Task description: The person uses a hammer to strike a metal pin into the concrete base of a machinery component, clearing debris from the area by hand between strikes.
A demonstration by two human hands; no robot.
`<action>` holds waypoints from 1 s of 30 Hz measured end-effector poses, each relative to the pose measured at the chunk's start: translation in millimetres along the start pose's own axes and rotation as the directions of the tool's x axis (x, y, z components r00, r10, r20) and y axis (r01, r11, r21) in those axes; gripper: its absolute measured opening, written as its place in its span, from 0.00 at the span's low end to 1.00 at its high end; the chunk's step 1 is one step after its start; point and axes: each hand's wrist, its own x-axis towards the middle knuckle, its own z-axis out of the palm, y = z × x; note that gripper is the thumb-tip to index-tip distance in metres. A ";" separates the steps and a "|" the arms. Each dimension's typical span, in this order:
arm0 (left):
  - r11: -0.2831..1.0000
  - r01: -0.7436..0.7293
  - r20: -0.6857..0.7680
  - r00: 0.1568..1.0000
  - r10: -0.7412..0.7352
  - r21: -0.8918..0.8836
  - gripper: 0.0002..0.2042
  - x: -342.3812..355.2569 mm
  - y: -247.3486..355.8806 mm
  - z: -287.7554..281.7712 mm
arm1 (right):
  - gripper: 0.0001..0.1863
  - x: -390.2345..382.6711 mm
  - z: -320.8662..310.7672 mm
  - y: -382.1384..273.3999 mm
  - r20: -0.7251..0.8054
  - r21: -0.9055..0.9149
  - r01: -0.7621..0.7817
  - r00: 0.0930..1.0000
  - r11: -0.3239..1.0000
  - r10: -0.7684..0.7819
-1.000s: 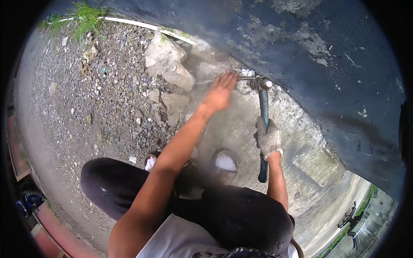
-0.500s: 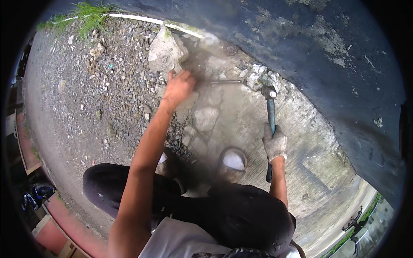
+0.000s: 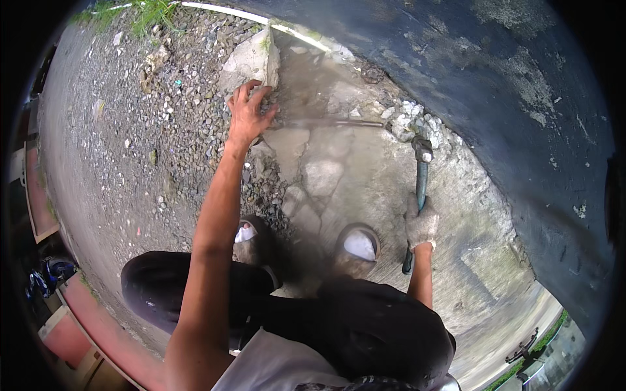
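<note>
My bare left hand point(image 3: 249, 116) is spread, its fingers bent over the lower edge of a pale, angular concrete chunk point(image 3: 249, 64). Whether the fingertips touch the chunk I cannot tell. Just right of its thumb, a thin metal rod point(image 3: 352, 123) lies across the broken concrete, its far right end against whitish rubble point(image 3: 409, 117). A knitted glove covers my right hand point(image 3: 421, 221), which is wrapped round the dark handle of a hammer point(image 3: 422, 171). The hammer's head points away from me, beside the rubble.
Loose gravel point(image 3: 182, 117) covers the ground on the left. A dark, peeling wall point(image 3: 482, 98) rises along the right. A white pipe point(image 3: 261, 21) runs along the far edge near some grass point(image 3: 151, 16). My feet stand on either side of broken slab pieces point(image 3: 323, 177).
My left hand was closed at the rod's left end; now its fingers are spread and it sits farther left, by the chunk. The right hand still grips the hammer; the view has shifted slightly.
</note>
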 end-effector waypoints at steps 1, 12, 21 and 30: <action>0.987 0.131 -0.065 0.990 -0.126 0.092 0.30 9.3 17.7 8.1 | 0.25 -1.0 -5.2 6.3 -0.014 -0.012 -0.035 0.999 0.999 0.034; 0.873 0.378 -0.317 0.824 -0.470 -0.309 0.27 -14.4 -33.7 42.0 | 0.23 1.8 8.7 21.2 -0.052 0.004 0.062 0.997 0.998 -0.061; 0.749 0.291 -0.479 0.620 -0.621 -0.595 0.21 -16.4 -30.3 47.5 | 0.23 4.6 9.1 25.3 -0.063 0.007 0.040 0.997 0.999 -0.039; 0.466 0.465 -0.372 0.283 -0.884 -0.753 0.22 61.2 -60.0 51.9 | 0.20 0.1 -1.2 -0.7 0.099 0.043 -0.142 0.986 0.989 0.137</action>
